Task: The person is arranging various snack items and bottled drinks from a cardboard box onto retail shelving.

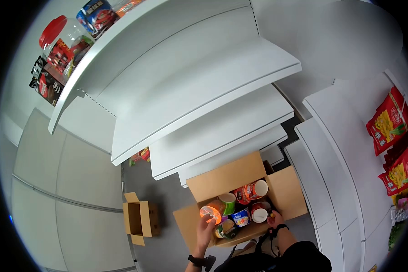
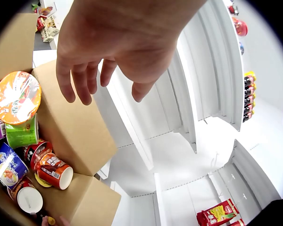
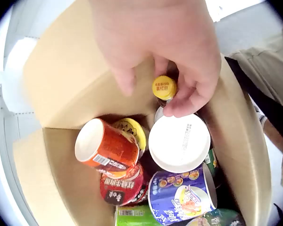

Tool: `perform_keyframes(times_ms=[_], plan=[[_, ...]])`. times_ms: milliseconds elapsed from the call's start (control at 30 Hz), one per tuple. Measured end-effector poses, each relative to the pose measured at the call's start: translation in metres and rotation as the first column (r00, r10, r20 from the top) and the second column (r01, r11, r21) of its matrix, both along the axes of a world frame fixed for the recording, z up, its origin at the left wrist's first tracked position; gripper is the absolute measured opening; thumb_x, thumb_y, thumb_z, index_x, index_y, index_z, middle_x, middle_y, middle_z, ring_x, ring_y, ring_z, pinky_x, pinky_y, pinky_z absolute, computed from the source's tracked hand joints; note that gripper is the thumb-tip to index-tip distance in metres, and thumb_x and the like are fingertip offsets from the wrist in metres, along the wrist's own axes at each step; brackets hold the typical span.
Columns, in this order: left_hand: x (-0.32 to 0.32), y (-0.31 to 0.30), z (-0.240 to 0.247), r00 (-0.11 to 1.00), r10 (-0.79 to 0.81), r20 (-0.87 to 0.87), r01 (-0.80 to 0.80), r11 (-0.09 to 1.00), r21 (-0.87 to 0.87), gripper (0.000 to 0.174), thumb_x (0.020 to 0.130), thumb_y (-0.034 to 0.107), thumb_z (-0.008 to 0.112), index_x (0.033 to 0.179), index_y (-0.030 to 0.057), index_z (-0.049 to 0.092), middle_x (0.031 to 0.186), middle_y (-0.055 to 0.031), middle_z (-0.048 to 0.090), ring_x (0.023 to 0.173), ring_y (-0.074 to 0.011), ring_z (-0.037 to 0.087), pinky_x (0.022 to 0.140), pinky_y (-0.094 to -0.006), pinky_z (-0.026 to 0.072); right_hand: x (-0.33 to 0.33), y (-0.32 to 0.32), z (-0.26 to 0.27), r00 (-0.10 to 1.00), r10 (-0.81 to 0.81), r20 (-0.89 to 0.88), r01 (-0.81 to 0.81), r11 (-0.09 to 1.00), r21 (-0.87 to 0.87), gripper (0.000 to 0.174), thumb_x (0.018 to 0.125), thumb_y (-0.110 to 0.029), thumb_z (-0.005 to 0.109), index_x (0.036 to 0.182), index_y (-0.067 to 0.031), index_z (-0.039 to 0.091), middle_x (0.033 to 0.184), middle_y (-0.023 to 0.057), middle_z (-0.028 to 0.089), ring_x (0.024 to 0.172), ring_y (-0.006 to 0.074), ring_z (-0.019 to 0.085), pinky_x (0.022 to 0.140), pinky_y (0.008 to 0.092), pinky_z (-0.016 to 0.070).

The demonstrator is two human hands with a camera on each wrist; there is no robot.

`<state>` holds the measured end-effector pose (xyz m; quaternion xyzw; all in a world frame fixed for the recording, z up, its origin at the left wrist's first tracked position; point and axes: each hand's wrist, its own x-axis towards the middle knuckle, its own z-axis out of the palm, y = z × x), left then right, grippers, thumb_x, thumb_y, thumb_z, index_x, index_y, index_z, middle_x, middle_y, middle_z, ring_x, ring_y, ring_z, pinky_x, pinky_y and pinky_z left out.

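My left hand is over the left end of an open cardboard box, its fingers overlapping an orange-lidded instant noodle cup in the head view. In the left wrist view the fingers hang loosely with nothing between them, to the side of that cup. At the box's right end, my right hand has its fingers curled about the neck of a yellow-capped bottle; the thumb stands apart. The bottle's body is mostly hidden. Beside it lie a white-bottomed cup, a blue cup and a red cup.
White shelving rises behind the box. More shelves on the right carry red snack bags. A smaller open carton stands on the floor at left. A red-lidded jar sits on the upper left shelf.
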<state>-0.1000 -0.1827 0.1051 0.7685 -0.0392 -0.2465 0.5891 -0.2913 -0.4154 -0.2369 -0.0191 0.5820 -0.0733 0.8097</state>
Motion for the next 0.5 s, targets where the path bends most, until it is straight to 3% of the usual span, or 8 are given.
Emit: perform_keyframes(times_ms=[100, 133, 200, 267, 367, 400, 500], plan=[[0.002, -0.004, 0.000, 1.000, 0.014, -0.023, -0.015, 0.998, -0.059, 0.043, 0.091, 0.019, 0.062, 0.124, -0.0028, 0.047, 0.112, -0.0114, 0.059, 0.097, -0.0195, 0.059, 0.082, -0.0283, 0.0484, 0.003, -0.008, 0.021, 0.988, 0.154, 0.018, -0.153, 0.988, -0.031, 0.028, 0.083, -0.031, 0.068, 0.090, -0.0093, 0.051, 0.071, 0.0084, 0.055, 0.059, 0.0219, 0.059, 0.052, 0.0318, 0.0532], [0.002, -0.004, -0.002, 1.000, 0.003, -0.029, -0.005, 0.997, -0.076, 0.043, 0.091, 0.019, 0.062, 0.125, -0.0023, 0.047, 0.112, -0.0117, 0.059, 0.098, -0.0199, 0.059, 0.083, -0.0287, 0.0486, 0.001, -0.011, 0.010, 0.981, 0.168, 0.096, -0.165, 0.986, -0.035, 0.034, 0.082, -0.033, 0.068, 0.091, -0.0060, 0.049, 0.068, 0.0127, 0.058, 0.058, 0.0251, 0.060, 0.053, 0.0353, 0.0538], [0.006, -0.004, -0.009, 0.999, -0.023, -0.040, 0.018, 0.993, -0.114, 0.043, 0.090, 0.020, 0.062, 0.125, -0.0013, 0.047, 0.114, -0.0121, 0.059, 0.100, -0.0207, 0.059, 0.084, -0.0294, 0.0490, -0.003, -0.015, 0.002, 0.975, 0.208, 0.082, -0.206, 0.978, -0.029, 0.034, 0.082, -0.033, 0.068, 0.091, -0.0064, 0.049, 0.067, 0.0123, 0.058, 0.057, 0.0253, 0.060, 0.053, 0.0358, 0.0534], [0.009, -0.007, -0.005, 0.997, -0.048, -0.056, 0.041, 0.992, -0.120, 0.043, 0.090, 0.020, 0.062, 0.125, -0.0009, 0.047, 0.116, -0.0124, 0.057, 0.099, -0.0201, 0.059, 0.082, -0.0294, 0.0500, 0.003, -0.020, 0.030, 0.960, 0.278, 0.040, -0.278, 0.960, -0.028, 0.027, 0.082, -0.028, 0.067, 0.085, -0.0070, 0.051, 0.063, 0.0106, 0.056, 0.054, 0.0229, 0.059, 0.049, 0.0347, 0.0501], [0.012, -0.010, -0.006, 0.995, -0.057, -0.082, 0.042, 0.985, -0.168, 0.042, 0.090, 0.019, 0.062, 0.124, -0.0001, 0.048, 0.114, -0.0106, 0.058, 0.096, -0.0172, 0.060, 0.076, -0.0270, 0.0511, -0.002, -0.023, 0.075, 0.848, 0.529, 0.031, -0.477, 0.788, -0.390, 0.020, 0.081, -0.021, 0.067, 0.078, -0.0068, 0.053, 0.063, 0.0094, 0.057, 0.054, 0.0201, 0.058, 0.046, 0.0331, 0.0458], [0.013, -0.011, -0.007, 0.995, -0.060, -0.079, 0.044, 0.982, -0.184, 0.042, 0.090, 0.019, 0.062, 0.123, 0.0000, 0.048, 0.113, -0.0101, 0.058, 0.096, -0.0167, 0.060, 0.075, -0.0262, 0.0510, -0.006, -0.026, 0.062, 0.813, 0.582, 0.025, -0.516, 0.739, -0.433, 0.026, 0.078, -0.016, 0.067, 0.095, -0.0058, 0.050, 0.072, 0.0087, 0.056, 0.052, 0.0201, 0.057, 0.044, 0.0322, 0.0445], [0.020, -0.009, -0.026, 0.990, -0.130, -0.064, 0.116, 0.976, -0.182, 0.043, 0.088, 0.019, 0.064, 0.125, 0.0030, 0.048, 0.113, -0.0086, 0.057, 0.096, -0.0159, 0.059, 0.077, -0.0257, 0.0514, -0.008, -0.014, 0.081, 0.800, 0.545, -0.250, -0.547, 0.492, -0.678, 0.013, 0.078, -0.013, 0.066, 0.083, -0.0047, 0.057, 0.062, 0.0073, 0.056, 0.051, 0.0175, 0.057, 0.042, 0.0316, 0.0422]])
